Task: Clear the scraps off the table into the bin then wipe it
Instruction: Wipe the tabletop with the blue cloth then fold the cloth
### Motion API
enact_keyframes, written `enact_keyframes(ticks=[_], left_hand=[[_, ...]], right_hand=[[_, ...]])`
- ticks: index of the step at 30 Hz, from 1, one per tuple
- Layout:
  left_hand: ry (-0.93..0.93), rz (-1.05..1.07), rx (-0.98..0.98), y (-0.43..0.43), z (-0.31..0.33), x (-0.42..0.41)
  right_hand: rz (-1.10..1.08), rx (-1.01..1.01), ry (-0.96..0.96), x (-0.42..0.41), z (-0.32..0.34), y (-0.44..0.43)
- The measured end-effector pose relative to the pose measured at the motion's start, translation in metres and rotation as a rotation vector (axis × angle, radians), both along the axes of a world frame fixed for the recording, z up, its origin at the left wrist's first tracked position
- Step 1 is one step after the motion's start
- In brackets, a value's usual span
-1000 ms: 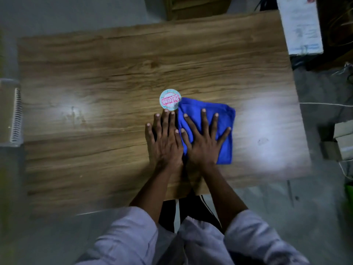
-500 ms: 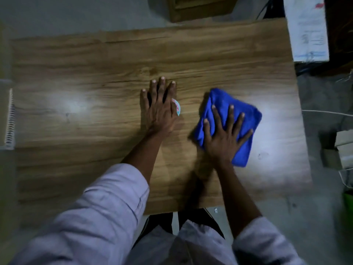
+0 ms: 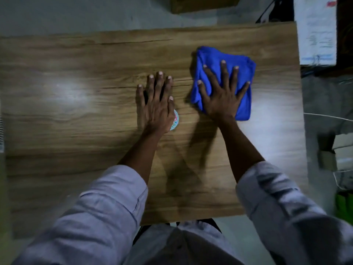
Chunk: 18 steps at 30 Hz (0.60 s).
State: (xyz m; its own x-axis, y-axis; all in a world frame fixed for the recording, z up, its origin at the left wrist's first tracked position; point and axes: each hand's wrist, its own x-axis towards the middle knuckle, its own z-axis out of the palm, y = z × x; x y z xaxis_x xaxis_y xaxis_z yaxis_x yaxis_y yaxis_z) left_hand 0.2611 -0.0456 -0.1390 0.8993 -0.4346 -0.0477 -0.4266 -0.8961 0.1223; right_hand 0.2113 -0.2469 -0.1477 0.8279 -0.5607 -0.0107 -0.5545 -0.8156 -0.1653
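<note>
There is one wooden tabletop [image 3: 76, 111]. On it I count one blue cloth [image 3: 212, 56] and one small round printed disc [image 3: 175, 119], which is partly covered. There are two hands, the left hand [image 3: 155, 104] and the right hand [image 3: 222, 98], and each one shows five fingers [image 3: 223, 73]. There are two light sleeves, the left sleeve [image 3: 99, 207] and the right sleeve [image 3: 277, 197]. Beyond the far right corner there is one white printed item [image 3: 315, 31].

Running dim overall, darkening toward the corners. Glaring in two pale patches on the tabletop [image 3: 65, 92], one at left, one at the right edge. Casting soft forked shadows toward the near edge. Smearing with motion blur across the right sleeve [image 3: 277, 207] and the right margin. Bowing straight edges, wide-angle.
</note>
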Motion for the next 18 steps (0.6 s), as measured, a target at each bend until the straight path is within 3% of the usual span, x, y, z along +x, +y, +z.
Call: enact_keyframes(ticks=[5,9,13,18], left_hand=[[0.024,0.032,-0.012,-0.002,0.001,0.002],[0.048,0.035,-0.013,-0.005,0.003,0.002],[0.044,0.039,0.013,-0.006,0.003,0.003],[0.047,0.029,0.002,-0.006,0.005,0.003]], right_hand=[[-0.294,0.006,0.010,-0.068,0.008,0.044],[-0.061,0.013,0.006,-0.044,0.002,0.082],[0.194,0.007,-0.004,0.033,-0.004,0.037],[-0.034,0.061,0.058,0.071,0.007,-0.044]])
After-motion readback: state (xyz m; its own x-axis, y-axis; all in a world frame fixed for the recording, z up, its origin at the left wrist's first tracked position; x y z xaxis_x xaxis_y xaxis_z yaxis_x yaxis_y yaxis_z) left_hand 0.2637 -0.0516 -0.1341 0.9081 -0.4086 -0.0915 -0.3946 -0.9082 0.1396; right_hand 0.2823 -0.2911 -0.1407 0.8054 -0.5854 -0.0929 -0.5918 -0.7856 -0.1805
